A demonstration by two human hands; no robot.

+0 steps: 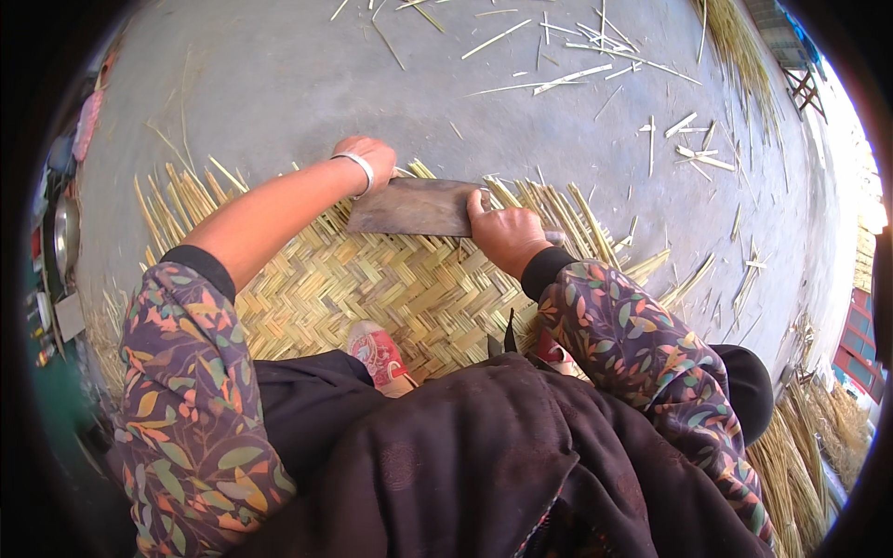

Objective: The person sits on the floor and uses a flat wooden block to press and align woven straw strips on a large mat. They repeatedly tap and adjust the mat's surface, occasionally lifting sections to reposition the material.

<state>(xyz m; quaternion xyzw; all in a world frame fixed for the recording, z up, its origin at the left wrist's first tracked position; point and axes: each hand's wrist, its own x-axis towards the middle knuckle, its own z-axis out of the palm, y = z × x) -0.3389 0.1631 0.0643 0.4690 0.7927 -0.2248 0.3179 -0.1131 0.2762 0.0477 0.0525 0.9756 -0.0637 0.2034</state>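
A herringbone mat (372, 288) woven from flat, pale yellow-green strips lies on the floor beneath me. Loose strip ends (177, 209) stick out along its far edge. My right hand (507, 234) grips a cleaver (419, 207), its thumb laid on the broad, dark blade. The blade lies across the far edge of the mat, and part of the handle shows right of my hand. At the blade's far left corner, my left hand (369, 160) is closed beside the strip ends. What sits in its fingers is hidden.
Cut strip pieces (567, 79) are scattered over the grey floor (307, 74), ahead and to the right. Long straw-like bundles lie at the upper right (744, 56) and lower right (795, 456). A metal bowl (67, 237) stands among clutter on the left. My shoe (377, 353) rests on the mat.
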